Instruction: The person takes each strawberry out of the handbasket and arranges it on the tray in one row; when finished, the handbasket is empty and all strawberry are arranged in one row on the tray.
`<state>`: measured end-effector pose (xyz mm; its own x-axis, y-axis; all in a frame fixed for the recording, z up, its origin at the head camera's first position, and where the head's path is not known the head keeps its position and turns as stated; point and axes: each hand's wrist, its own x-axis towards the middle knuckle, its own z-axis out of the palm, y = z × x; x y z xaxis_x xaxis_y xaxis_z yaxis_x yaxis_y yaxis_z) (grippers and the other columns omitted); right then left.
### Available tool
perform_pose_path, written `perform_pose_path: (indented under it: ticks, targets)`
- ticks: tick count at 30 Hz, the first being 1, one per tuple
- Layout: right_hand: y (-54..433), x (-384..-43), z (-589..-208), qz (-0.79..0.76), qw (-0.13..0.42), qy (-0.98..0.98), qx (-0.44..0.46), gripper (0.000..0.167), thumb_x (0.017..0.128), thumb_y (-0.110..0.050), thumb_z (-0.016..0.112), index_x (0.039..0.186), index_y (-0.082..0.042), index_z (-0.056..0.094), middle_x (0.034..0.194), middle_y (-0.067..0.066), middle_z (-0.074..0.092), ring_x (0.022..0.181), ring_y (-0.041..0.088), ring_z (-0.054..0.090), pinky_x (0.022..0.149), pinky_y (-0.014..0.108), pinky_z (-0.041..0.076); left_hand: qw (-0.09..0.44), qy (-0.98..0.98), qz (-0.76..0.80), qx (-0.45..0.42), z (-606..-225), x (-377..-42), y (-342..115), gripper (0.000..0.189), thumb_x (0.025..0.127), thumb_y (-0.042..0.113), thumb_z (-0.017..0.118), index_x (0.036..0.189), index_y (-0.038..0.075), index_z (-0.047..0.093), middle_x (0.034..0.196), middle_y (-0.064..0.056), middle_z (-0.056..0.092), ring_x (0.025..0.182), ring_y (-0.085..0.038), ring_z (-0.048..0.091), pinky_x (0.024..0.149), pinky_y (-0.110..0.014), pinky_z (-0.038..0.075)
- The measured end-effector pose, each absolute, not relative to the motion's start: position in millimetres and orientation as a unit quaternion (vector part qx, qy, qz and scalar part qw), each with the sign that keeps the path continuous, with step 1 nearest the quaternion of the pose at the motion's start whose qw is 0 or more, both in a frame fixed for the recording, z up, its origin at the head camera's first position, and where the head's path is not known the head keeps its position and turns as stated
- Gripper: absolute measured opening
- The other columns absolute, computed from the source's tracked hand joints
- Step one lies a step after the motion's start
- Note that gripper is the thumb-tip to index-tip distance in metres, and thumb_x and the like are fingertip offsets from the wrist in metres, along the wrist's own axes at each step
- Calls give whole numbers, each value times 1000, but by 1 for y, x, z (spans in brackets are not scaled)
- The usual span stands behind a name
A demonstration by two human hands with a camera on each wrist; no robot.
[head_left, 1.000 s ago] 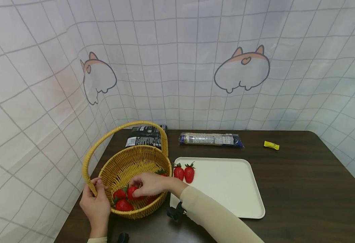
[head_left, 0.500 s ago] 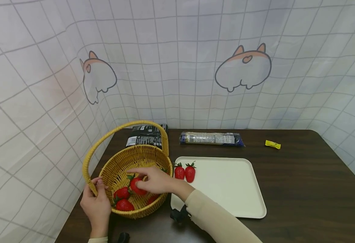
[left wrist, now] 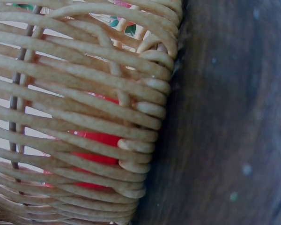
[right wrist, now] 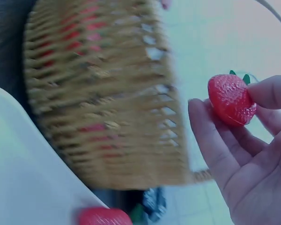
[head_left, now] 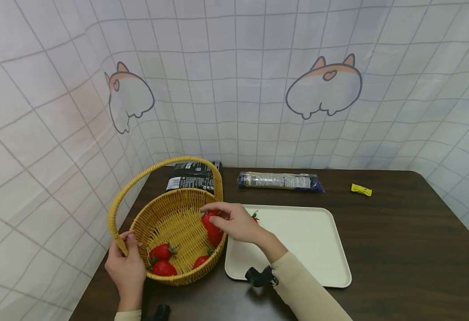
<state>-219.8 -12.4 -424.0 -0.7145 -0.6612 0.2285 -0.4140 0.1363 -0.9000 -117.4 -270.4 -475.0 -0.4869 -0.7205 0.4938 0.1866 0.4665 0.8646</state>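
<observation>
A yellow wicker basket (head_left: 170, 223) with a tall handle stands at the left. My left hand (head_left: 127, 274) grips the base of its handle. Between the thumb and fingers of my right hand (head_left: 240, 225), a red strawberry (head_left: 208, 220) is pinched at the basket's right rim. The right wrist view has this strawberry (right wrist: 230, 99) up beyond the rim, green leaves toward the thumb. Several strawberries (head_left: 164, 268) lie in the basket, and red shows through its weave (left wrist: 98, 147) in the left wrist view. My right hand largely hides the strawberries on the white tray (head_left: 298, 249).
Behind the basket lies a black packet (head_left: 192, 176). A long clear-and-blue package (head_left: 280, 181) rests at the table's back, with a small yellow wrapper (head_left: 361, 190) to its right. A white gridded curtain (head_left: 250, 89) surrounds the table (head_left: 402, 249).
My right hand has lifted a strawberry from the basket's middle and carried it right, to the rim beside the tray. My left hand keeps its grip on the handle.
</observation>
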Motion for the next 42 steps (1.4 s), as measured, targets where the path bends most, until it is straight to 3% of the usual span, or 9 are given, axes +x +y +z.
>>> perform_pose_path:
  ticks: [11, 16, 22, 26, 36, 42]
  targets:
    - [23, -228, -420, -558, 86, 766, -309, 31, 95, -13, 62, 126, -17, 66, 115, -3, 67, 97, 23, 63, 78, 36, 55, 467, -719, -478, 192, -476, -118, -270, 19, 98, 14, 60, 104, -1, 70, 81, 18, 61, 66, 1, 58, 56, -14, 41]
    - [38, -233, -431, -587, 94, 756, -276, 30, 95, -11, 62, 125, -14, 65, 117, 5, 66, 92, 24, 66, 76, 40, 57, 466, -720, -476, 192, -477, -118, -271, 18, 97, 14, 61, 104, 0, 70, 81, 17, 61, 66, 1, 58, 55, -14, 40]
    - [57, -236, -437, -635, 124, 724, -239, 34, 97, -9, 61, 129, -1, 59, 124, 19, 62, 92, 28, 70, 79, 45, 57, 468, -719, -477, 190, -478, -119, -272, 17, 97, 12, 61, 104, -1, 70, 80, 15, 61, 66, 2, 58, 56, -14, 41]
    - [70, -248, -449, -645, 120, 724, -215, 31, 96, -11, 61, 127, -4, 62, 123, 17, 62, 95, 26, 69, 79, 47, 57, 467, -720, -475, 195, -477, -118, -271, 18, 97, 13, 61, 104, -1, 70, 78, 12, 62, 66, 2, 58, 55, -14, 40]
    - [99, -262, -461, -659, 129, 732, -114, 34, 96, -10, 63, 127, 2, 59, 120, 21, 61, 92, 24, 68, 77, 45, 57, 469, -716, -478, 196, -477, -117, -270, 20, 98, 14, 60, 103, -4, 68, 79, 5, 63, 66, 2, 57, 59, -13, 43]
    - [111, -264, -465, -672, 158, 718, -87, 42, 95, -12, 64, 132, 5, 54, 121, 23, 60, 91, 21, 67, 82, 45, 56, 467, -720, -476, 194, -478, -117, -271, 20, 98, 14, 61, 104, -3, 69, 81, -10, 65, 66, 3, 58, 55, -15, 40]
